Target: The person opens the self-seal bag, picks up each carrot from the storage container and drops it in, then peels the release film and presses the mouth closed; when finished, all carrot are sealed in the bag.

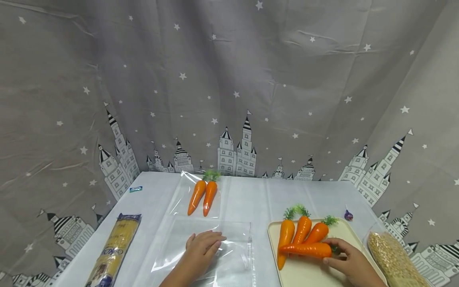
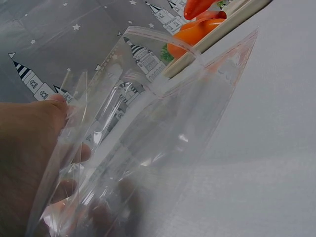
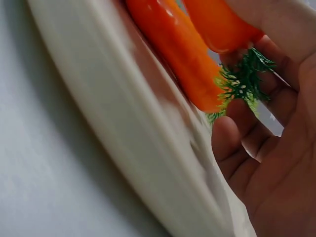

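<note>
My left hand (image 1: 203, 249) grips a clear plastic bag (image 1: 229, 263) near the front middle of the table. In the left wrist view the raised film of the bag (image 2: 163, 133) covers part of the fingers, and its edges stand apart. My right hand (image 1: 346, 259) holds an orange carrot (image 1: 310, 250) by its leafy end, thumb on the near side. This carrot lies across other carrots (image 1: 303, 229) on a cream tray (image 1: 322, 275). From the right wrist, green leaves (image 3: 247, 74) show between the fingers, beside the pale tray rim (image 3: 133, 118).
Behind the left hand, two carrots (image 1: 203, 197) lie in another clear bag (image 1: 181, 199). A pasta packet (image 1: 114, 249) lies at the left, a small teal packet (image 1: 136, 189) farther back. Right of the tray are a purple-wrapped item (image 1: 348, 215) and a bag of grains (image 1: 392, 259).
</note>
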A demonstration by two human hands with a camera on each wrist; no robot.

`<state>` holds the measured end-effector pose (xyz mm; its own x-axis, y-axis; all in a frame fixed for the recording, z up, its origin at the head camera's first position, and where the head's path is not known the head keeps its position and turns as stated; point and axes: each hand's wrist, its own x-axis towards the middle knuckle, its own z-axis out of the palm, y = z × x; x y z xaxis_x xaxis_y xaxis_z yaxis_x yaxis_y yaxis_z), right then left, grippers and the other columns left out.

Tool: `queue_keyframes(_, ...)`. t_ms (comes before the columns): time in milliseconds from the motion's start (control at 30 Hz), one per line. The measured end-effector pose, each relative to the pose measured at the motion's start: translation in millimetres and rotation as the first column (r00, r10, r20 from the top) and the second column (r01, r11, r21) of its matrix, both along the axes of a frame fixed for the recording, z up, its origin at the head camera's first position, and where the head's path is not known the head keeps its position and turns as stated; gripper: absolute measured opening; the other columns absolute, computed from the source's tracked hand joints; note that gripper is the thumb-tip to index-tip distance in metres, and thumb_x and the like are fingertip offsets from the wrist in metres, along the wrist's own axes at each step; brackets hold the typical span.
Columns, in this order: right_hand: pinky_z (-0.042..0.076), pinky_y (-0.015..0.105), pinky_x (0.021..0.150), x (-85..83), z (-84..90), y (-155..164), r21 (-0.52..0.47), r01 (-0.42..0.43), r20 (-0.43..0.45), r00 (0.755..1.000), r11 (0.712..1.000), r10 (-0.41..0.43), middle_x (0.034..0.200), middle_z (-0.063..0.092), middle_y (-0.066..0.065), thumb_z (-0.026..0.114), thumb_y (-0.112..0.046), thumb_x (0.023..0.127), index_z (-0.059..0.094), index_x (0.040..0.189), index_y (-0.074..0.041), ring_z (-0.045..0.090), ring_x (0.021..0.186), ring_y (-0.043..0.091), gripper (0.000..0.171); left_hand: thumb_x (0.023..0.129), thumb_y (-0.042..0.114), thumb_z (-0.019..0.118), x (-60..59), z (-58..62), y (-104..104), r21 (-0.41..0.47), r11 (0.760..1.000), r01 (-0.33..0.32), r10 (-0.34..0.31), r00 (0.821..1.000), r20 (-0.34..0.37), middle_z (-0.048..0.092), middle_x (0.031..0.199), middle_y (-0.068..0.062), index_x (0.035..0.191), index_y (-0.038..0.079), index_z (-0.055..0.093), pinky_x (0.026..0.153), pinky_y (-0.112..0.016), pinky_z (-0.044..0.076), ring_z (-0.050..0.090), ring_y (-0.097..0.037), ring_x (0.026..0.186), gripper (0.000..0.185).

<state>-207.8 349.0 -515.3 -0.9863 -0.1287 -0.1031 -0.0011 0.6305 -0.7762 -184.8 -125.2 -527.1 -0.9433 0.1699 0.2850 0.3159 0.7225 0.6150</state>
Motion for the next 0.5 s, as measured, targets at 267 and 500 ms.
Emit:
queue_keyframes(267,0.053,0.025,0.079,-0.3,8.7,-15,0.033,0.062,-0.063,0.996,0.998,-0.060,0.130,0.066,0.009,0.086,-0.032,0.088,0.064,0.138,-0.011,0.057,0.098,0.013,0.058,0.106,0.032,0.061,-1.5,0.5,0,0.011,1.000,0.004,-0.004,1.000,0.017,0.071,0.135,0.005,0.120,0.031,0.077,0.110,-0.081,0.023,0.057,-0.030,0.137,0.021)
queue_keyframes(500,0.048,0.024,0.071,1.2,17.8,-36,0.005,0.039,-0.182,0.983,0.999,-0.038,0.124,0.068,0.007,0.089,-0.028,0.084,0.069,0.131,-0.012,0.055,0.087,0.011,0.053,0.106,0.030,0.062,-0.2,-0.3,0,0.012,1.000,-0.002,0.002,1.000,0.001,0.071,0.135,0.005,0.120,0.031,0.077,0.110,-0.080,0.025,0.058,-0.030,0.137,0.020)
